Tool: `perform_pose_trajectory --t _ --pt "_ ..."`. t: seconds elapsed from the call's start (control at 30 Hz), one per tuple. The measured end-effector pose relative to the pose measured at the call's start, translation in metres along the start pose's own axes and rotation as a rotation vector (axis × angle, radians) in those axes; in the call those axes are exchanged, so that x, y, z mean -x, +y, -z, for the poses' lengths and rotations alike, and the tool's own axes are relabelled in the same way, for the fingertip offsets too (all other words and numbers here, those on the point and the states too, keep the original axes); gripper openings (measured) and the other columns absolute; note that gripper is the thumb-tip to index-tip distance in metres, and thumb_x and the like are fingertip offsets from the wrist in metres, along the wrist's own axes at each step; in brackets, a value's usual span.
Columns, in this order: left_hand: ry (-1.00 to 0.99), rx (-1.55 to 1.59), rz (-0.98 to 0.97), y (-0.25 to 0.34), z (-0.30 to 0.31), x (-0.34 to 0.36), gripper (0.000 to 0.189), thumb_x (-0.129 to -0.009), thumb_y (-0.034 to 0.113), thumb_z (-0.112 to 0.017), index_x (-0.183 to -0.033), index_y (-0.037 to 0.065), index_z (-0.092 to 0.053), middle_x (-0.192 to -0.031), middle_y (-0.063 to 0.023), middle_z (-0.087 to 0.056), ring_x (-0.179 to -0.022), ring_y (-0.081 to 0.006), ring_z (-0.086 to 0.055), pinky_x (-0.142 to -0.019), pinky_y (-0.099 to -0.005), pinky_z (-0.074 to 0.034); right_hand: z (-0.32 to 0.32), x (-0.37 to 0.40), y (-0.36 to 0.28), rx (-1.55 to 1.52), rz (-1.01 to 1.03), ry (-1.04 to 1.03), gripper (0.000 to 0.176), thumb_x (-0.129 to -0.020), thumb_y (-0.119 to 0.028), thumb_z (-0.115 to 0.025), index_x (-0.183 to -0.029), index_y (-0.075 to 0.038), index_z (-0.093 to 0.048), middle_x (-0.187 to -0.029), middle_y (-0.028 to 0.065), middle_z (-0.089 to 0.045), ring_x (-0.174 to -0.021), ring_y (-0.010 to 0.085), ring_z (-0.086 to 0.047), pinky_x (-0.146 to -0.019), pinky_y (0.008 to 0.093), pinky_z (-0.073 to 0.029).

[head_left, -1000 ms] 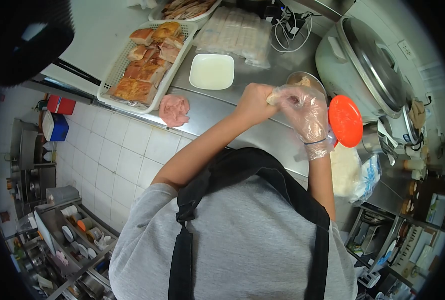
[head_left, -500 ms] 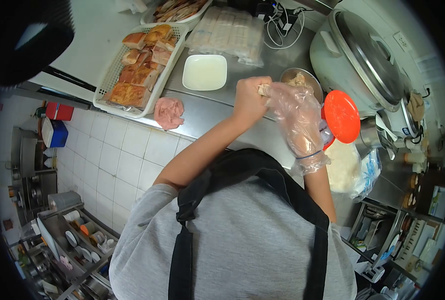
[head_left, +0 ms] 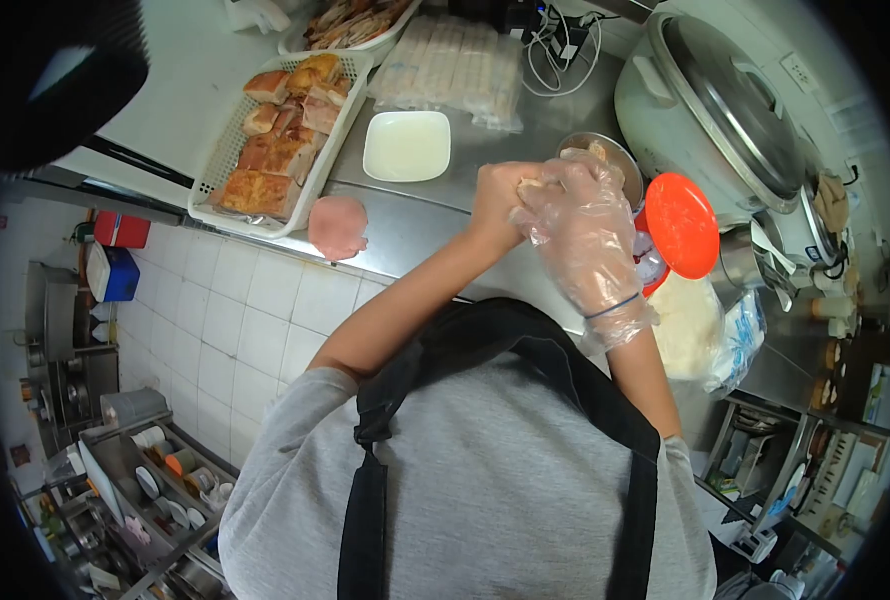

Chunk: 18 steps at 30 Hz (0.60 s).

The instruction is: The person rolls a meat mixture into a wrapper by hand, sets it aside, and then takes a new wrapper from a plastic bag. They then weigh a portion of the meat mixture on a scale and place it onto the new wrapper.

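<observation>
My bare left hand (head_left: 501,207) is closed, with a small pale piece of food (head_left: 529,184) showing at its thumb side; most of the piece is hidden. Over that side lies my right hand (head_left: 583,230), in a clear plastic glove with a blue band at the wrist. Its fingers curl against the left hand, and their tips are hard to make out. Just beyond the gloved hand is a metal bowl (head_left: 629,166) with light brown filling, partly covered. Left of the hands sits a white square dish (head_left: 407,146) of pale liquid.
A white basket (head_left: 310,200) holds browned slabs of meat. Near the counter edge lies a soft pink round piece (head_left: 338,227). Bagged pale rolls (head_left: 450,65) lie at the back. A red lid (head_left: 682,226), a bag of white stuff (head_left: 687,330) and a large lidded cooker (head_left: 705,110) stand right.
My gloved right hand has moved in over the left hand's thumb side, covering more of the pale food. The left hand stays nearly in place. The pink piece looks smoother and rounder.
</observation>
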<state>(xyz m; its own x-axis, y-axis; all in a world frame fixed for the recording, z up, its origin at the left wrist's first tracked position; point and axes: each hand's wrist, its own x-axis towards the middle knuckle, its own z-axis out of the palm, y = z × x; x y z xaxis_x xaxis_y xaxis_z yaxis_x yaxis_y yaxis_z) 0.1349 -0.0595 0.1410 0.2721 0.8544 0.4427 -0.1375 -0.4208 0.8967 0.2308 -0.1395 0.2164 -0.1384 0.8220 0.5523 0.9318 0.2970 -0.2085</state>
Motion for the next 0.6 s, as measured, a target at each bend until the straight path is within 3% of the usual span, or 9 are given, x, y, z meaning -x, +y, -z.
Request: perform_pose_trajectory --t 0.13,0.2,0.43,0.53,0.6 --pt "-0.05 0.121 0.062 0.002 0.007 -0.001 0.025 -0.071 0.012 -0.072 -0.06 0.002 -0.052 -0.055 0.0022 -0.044 -0.058 -0.0035 -0.039 -0.049 -0.0266 -0.035 0.004 0.005 0.005 -0.384 -0.125 0.065 0.032 -0.072 -0.024 -0.082 -0.099 -0.01 -0.073 -0.108 0.0112 -0.063 -0.106 0.0324 -0.059 -0.092 0.0451 -0.049" --pt "-0.073 0.118 0.095 0.009 0.008 0.0 0.026 -0.072 0.011 -0.07 -0.059 0.004 -0.049 -0.057 0.0056 -0.04 -0.06 -0.0022 -0.036 -0.048 -0.0246 -0.032 0.002 0.008 0.007 -0.352 -0.13 0.085 0.038 -0.073 -0.026 -0.084 -0.105 -0.01 -0.071 -0.111 0.0121 -0.064 -0.106 0.0328 -0.06 -0.091 0.0449 -0.049" --pt "-0.007 0.197 0.144 0.01 0.008 0.003 0.019 -0.073 0.009 -0.072 -0.063 0.003 -0.057 -0.058 0.0051 -0.049 -0.059 -0.0019 -0.041 -0.05 -0.0244 -0.036 0.004 0.015 -0.008 -0.732 -0.383 0.122 0.048 -0.079 -0.029 -0.082 -0.12 -0.008 -0.066 -0.116 0.0155 -0.064 -0.111 0.0334 -0.059 -0.097 0.0426 -0.045" --pt "-0.006 0.233 0.16 0.014 0.008 0.006 0.013 -0.075 0.008 -0.073 -0.068 0.002 -0.063 -0.061 0.005 -0.056 -0.061 -0.0021 -0.045 -0.051 -0.0244 -0.039 -0.002 0.019 0.004 -0.389 -0.127 0.061 0.046 -0.084 -0.031 -0.077 -0.123 -0.009 -0.066 -0.118 0.0165 -0.063 -0.113 0.0336 -0.058 -0.1 0.0435 -0.043" --pt "0.017 0.248 0.124 0.009 0.007 0.005 0.011 -0.076 0.009 -0.074 -0.071 0.002 -0.066 -0.064 0.005 -0.059 -0.062 -0.0022 -0.047 -0.052 -0.0246 -0.041 -0.002 0.019 0.003 -0.376 -0.106 0.055 0.042 -0.086 -0.031 -0.074 -0.121 -0.009 -0.068 -0.119 0.0163 -0.063 -0.113 0.0341 -0.058 -0.1 0.0443 -0.043"
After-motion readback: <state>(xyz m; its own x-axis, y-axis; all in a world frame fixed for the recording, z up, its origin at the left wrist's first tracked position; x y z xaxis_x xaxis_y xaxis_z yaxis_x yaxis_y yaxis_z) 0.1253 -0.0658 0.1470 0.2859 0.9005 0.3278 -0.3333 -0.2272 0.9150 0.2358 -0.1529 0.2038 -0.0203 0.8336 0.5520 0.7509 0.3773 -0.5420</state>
